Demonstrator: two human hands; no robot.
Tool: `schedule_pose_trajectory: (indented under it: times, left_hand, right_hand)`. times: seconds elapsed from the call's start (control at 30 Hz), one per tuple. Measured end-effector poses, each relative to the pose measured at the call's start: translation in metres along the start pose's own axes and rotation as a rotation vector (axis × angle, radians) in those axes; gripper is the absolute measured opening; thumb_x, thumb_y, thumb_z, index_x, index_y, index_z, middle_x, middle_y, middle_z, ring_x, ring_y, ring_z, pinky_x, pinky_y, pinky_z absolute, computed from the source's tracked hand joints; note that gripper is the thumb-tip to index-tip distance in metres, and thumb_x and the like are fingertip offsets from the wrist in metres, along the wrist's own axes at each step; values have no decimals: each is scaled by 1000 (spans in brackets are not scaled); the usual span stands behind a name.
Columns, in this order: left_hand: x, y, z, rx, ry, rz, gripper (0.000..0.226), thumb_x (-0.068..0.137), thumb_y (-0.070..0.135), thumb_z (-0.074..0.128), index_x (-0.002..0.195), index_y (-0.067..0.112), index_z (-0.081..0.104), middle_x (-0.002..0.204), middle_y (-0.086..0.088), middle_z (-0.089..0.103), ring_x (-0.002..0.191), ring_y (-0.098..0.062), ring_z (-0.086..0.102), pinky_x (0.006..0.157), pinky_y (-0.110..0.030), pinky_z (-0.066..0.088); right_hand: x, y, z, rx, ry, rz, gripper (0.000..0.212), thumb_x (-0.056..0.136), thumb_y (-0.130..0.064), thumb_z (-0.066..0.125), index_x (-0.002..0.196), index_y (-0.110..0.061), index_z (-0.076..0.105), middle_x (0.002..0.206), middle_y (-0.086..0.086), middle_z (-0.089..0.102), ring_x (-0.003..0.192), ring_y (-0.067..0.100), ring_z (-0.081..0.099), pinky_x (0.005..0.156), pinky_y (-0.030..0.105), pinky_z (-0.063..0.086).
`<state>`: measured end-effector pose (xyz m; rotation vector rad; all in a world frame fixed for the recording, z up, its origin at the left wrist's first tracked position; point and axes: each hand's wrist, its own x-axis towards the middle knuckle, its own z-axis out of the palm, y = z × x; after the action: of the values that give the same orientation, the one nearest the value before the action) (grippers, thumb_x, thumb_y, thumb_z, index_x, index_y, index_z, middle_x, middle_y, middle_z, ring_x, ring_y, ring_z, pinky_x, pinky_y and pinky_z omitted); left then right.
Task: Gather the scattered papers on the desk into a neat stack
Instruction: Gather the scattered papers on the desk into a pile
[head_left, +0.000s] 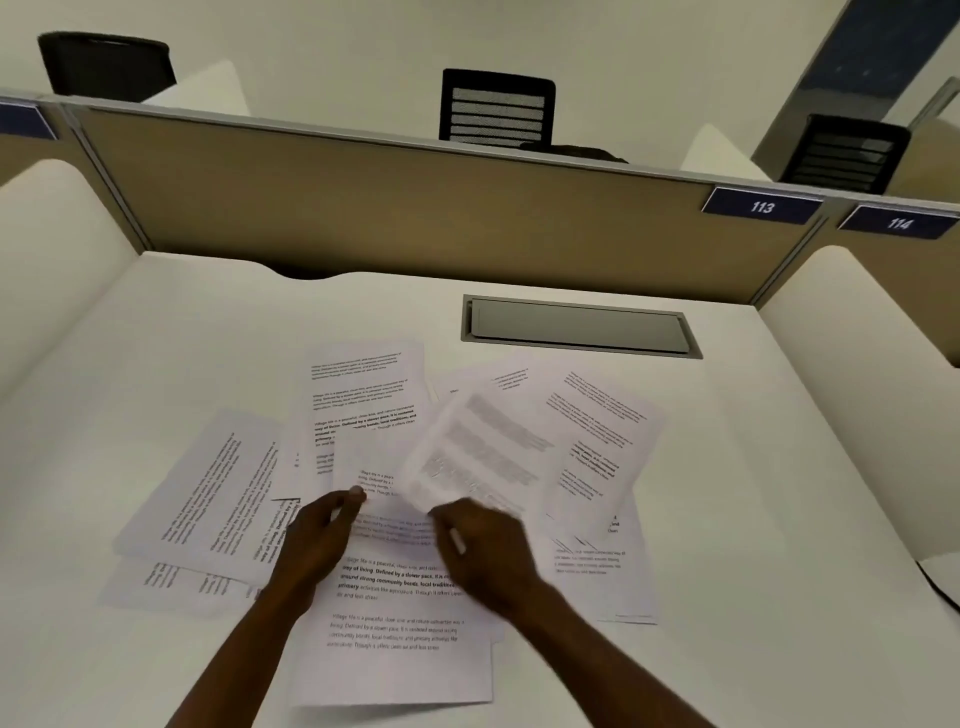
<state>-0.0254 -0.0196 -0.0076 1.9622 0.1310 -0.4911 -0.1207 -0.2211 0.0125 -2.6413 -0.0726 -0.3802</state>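
Several printed white papers lie scattered and overlapping on the white desk (156, 322). One sheet (208, 493) lies turned sideways at the left, one (363, 395) points toward the back, others (597, 431) fan out at the right, and one (395, 639) lies nearest me. My right hand (483, 551) grips the lower edge of a blurred sheet (483, 452) lifted off the pile. My left hand (322, 535) pinches the edge of a sheet (369, 467) in the middle of the pile.
A grey metal cable flap (576, 327) is set into the desk behind the papers. A tan partition (415, 208) with labels 113 and 114 closes the back, white side dividers (857, 322) flank the desk. Black chairs (496, 106) stand beyond. A dark cable (940, 584) shows at the right edge.
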Motion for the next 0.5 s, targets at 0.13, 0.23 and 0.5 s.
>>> schedule_pose_trajectory:
  times: [0.13, 0.23, 0.5]
  left_hand:
    - [7, 1, 3, -198, -49, -55, 26, 83, 64, 61, 93, 41, 67, 104, 12, 68, 94, -11, 65, 75, -29, 52]
    - [8, -3, 1, -91, -76, -80, 24, 85, 29, 76, 106, 30, 65, 114, -5, 70, 98, -20, 67, 78, -35, 58]
    - [-22, 26, -23, -383, -220, 132, 48, 91, 10, 68, 125, 42, 57, 120, -5, 72, 108, -27, 71, 86, -49, 60]
  right_hand:
    - [-22, -29, 31, -71, -259, -148, 32, 99, -34, 36, 104, -19, 64, 101, 4, 70, 85, 25, 66, 67, 41, 55]
    - [-28, -33, 38, -29, -329, -177, 37, 99, -39, 34, 109, -21, 64, 107, 3, 69, 91, 26, 65, 73, 41, 55]
    - [-7, -2, 13, 497, 256, 618, 56, 82, -61, 65, 130, -34, 53, 128, -15, 55, 118, 3, 52, 100, 27, 47]
